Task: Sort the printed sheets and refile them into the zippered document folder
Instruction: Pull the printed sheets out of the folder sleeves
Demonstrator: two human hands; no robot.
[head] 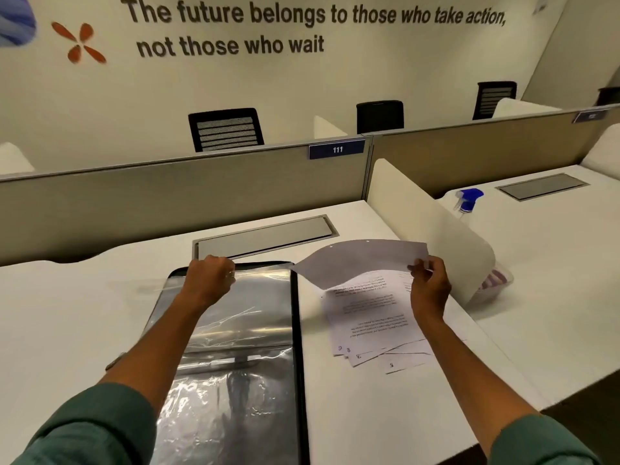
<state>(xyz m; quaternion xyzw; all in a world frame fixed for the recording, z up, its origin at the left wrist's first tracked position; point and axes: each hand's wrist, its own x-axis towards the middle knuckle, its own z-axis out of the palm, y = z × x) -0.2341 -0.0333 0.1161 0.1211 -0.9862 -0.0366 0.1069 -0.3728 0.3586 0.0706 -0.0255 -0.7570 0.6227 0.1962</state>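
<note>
white desk [385, 414]: hands pinch glossy sleeve [235, 330], curled sheet [362, 260].

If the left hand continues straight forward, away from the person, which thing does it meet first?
Probably the grey cable-tray lid set in the desk, just beyond the left hand gripping the clear sleeve; depth is uncertain.

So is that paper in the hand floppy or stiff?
Probably floppy: the sheet, pinched at one edge by the right hand, bows in a curve instead of staying flat. It likely weighs very little, since a fingertip pinch holds it up. It may crease or tear easily, as it looks thin like the loose sheets fanned on the desk.
</note>
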